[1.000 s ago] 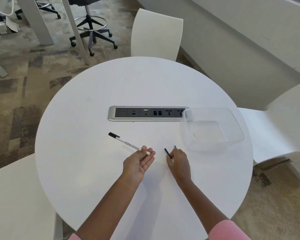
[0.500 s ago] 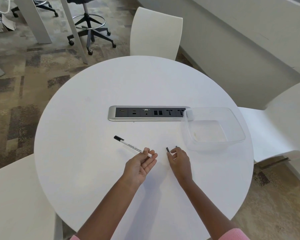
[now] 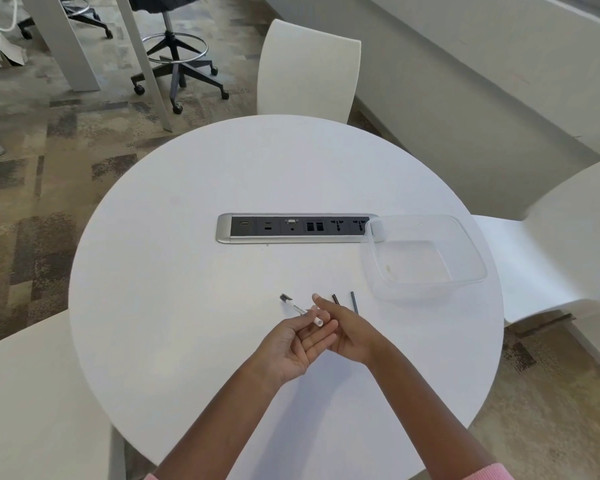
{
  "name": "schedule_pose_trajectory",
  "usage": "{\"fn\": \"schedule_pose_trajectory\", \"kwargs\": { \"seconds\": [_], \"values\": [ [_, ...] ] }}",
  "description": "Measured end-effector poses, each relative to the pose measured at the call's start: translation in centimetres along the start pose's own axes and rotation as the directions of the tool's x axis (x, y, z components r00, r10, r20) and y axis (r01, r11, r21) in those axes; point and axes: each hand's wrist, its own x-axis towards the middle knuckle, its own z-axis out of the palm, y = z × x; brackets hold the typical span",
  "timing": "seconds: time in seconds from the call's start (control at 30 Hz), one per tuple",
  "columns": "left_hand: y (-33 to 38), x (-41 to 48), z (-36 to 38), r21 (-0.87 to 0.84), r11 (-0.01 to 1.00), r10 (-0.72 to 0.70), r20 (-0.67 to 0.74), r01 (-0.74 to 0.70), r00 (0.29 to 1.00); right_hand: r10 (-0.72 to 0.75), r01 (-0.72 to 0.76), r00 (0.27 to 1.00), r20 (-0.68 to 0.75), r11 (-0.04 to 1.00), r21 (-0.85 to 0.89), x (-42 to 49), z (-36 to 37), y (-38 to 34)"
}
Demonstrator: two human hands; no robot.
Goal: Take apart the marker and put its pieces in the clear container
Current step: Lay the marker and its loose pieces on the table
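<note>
Step in hand: disassembly, partly done, nothing binned yet.

- Left hand (image 3: 291,348) lay palm up over the bench (image 3: 187,271). Its fingers (image 3: 321,336) were loosely curled, with the thumb pinching the white barrel (image 3: 299,308) near its open end. The dark tip end pointed away and to the left, and the barrel looked lifted just off the surface.
- Right hand (image 3: 350,336) sat right against the left, back to the camera, fingers nearly straight. It held nothing that showed. The index reached past the barrel's open end; contact couldn't be confirmed.
- Two dark parts lay loose on the bench just beyond the right hand: a short piece (image 3: 335,298) and a longer rod (image 3: 354,301). They lay side by side, apart from each other, between the hands and the container (image 3: 430,284).
- The container stood at the right, one far corner overlapping the end of the power strip (image 3: 291,228). No marker parts were inside, only a small smudge on the floor.

Judgement: the rear plug and ink core looked to be out, while the barrel had the tip end attached.

Next move: the right hand likely needed a firm pinch on the dark tip while the left braced the barrel, then a pull or twist to free it. After that, all the pieces go into the container. The loose parts are thin and round, so they could roll if nudged.
</note>
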Motion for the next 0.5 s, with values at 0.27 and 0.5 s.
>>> {"fn": "schedule_pose_trajectory", "kwargs": {
  "seconds": [0.27, 0.5],
  "values": [
    [-0.2, -0.3, -0.7, 0.024, 1.000, -0.021, 0.041, 0.020, 0.999, 0.048, -0.054, 0.997, 0.068, 0.994, 0.091, -0.2, 0.7, 1.0],
    [0.4, 0.5, -2.4, -0.012, 0.999, 0.035, -0.043, -0.036, 0.998, -0.445, 0.326, 0.848, -0.289, 0.867, -0.378, -1.1, 1.4, 0.2]
  ]
}}
